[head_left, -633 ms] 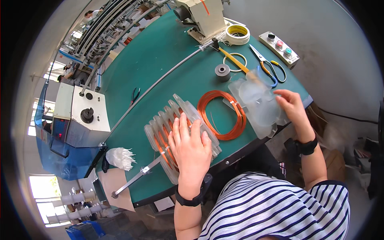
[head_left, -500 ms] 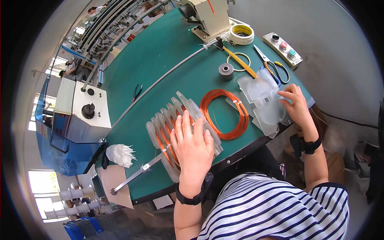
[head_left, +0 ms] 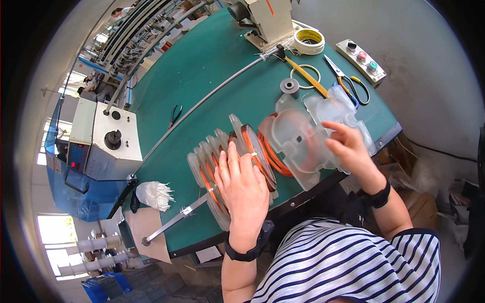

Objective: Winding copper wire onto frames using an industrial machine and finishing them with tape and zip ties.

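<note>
My left hand (head_left: 242,187) lies with fingers spread over a row of translucent plastic plates (head_left: 204,161) with orange copper wire coils (head_left: 209,189) between them. The row sits on a metal bar (head_left: 184,212). At its right end a wire coil with a white tie (head_left: 254,153) is exposed. My right hand (head_left: 353,149) has its fingers bent at the right edge of a translucent plate (head_left: 298,139), gripping it. That plate is blurred by motion and partly covers a loose orange coil (head_left: 274,160). More translucent plates (head_left: 346,113) lie behind my right hand.
Scissors (head_left: 348,81), a tape roll (head_left: 309,41), a grey round bushing (head_left: 289,87) and a yellow strip (head_left: 308,77) lie at the back right. A button box (head_left: 361,60) stands beyond. Left are a machine (head_left: 106,136), pliers (head_left: 175,116) and white ties (head_left: 155,196).
My right hand has moved left and nearer, with a plate now beside the row and over the loose coil. A tied coil now shows at the row's end. My left hand stays there.
</note>
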Demonstrator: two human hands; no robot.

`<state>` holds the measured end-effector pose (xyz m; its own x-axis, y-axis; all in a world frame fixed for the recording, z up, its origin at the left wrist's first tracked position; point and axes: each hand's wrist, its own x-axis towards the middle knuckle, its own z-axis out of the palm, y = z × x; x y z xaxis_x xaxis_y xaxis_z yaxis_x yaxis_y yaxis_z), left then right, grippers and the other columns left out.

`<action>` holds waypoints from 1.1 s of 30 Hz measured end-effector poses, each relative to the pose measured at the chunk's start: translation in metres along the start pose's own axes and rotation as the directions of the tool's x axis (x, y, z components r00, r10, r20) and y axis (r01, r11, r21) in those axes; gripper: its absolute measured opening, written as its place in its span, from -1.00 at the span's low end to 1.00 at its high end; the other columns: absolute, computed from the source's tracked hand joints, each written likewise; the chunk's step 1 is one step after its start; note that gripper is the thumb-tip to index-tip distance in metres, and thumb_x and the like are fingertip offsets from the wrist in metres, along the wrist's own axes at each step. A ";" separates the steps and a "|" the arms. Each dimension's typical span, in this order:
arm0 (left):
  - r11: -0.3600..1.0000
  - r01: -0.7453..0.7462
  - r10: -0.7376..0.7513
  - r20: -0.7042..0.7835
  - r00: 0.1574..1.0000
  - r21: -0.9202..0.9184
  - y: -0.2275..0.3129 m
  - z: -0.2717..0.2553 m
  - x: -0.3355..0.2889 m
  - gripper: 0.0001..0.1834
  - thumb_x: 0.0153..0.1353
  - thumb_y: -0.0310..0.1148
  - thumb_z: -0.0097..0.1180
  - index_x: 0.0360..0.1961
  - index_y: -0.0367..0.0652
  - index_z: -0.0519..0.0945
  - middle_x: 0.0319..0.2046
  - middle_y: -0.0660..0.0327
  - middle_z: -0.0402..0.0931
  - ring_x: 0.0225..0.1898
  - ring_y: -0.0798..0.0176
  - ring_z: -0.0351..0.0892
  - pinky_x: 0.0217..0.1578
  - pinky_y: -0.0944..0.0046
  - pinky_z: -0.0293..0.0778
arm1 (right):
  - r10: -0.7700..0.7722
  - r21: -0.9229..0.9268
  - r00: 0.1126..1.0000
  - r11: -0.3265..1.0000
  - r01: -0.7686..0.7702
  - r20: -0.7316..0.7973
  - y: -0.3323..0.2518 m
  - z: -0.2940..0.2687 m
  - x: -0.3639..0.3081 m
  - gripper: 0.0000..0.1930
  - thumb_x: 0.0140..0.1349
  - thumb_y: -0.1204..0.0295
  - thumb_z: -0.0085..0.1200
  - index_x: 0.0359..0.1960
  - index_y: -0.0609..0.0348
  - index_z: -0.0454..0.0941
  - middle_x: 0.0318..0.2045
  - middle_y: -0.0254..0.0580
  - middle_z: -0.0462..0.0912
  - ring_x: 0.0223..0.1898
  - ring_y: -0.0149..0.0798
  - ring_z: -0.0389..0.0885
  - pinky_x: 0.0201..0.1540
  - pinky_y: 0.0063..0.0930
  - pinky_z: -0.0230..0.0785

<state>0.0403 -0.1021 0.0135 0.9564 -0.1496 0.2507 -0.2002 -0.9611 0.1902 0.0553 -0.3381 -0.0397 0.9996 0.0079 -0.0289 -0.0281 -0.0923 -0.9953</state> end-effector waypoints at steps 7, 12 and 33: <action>0.999 0.010 -0.013 -0.053 0.999 -0.039 -0.003 0.001 0.000 -0.76 0.13 -0.39 0.01 -0.18 -0.23 0.47 0.17 -0.06 0.24 0.22 -0.11 0.16 0.19 -0.10 0.07 | -0.271 -0.532 0.962 0.820 0.210 -0.039 0.019 -0.085 0.015 -0.59 0.00 0.55 0.05 -0.03 0.23 0.51 -0.15 -0.06 0.48 -0.13 -0.23 0.44 -0.17 -0.46 0.29; 0.997 0.014 -0.019 -0.076 0.997 -0.075 -0.004 0.003 -0.003 -0.78 0.12 -0.44 -0.01 -0.18 -0.24 0.45 0.16 -0.08 0.24 0.20 -0.13 0.17 0.17 -0.04 0.09 | -0.371 -0.649 0.925 0.725 0.230 -0.088 0.010 -0.034 0.021 -0.57 -0.04 0.52 0.12 -0.03 0.21 0.49 -0.01 0.06 0.45 -0.01 -0.05 0.44 -0.03 -0.33 0.32; 1.000 0.018 -0.018 0.026 0.999 -0.009 -0.010 -0.005 -0.012 -0.77 0.16 -0.50 -0.03 -0.13 -0.11 0.49 0.23 -0.12 0.12 0.26 -0.16 0.06 0.21 -0.02 0.05 | -0.397 -0.593 0.907 0.700 0.398 0.141 -0.018 0.080 0.017 -0.62 -0.02 0.57 0.04 -0.08 0.37 0.44 -0.65 0.00 0.50 -0.60 -0.09 0.53 -0.55 -0.28 0.30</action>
<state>0.0295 -0.0899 0.0138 0.9651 -0.1384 0.2222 -0.1846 -0.9616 0.2030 0.0719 -0.2566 -0.0301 0.9164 0.1839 0.3555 0.3844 -0.6518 -0.6538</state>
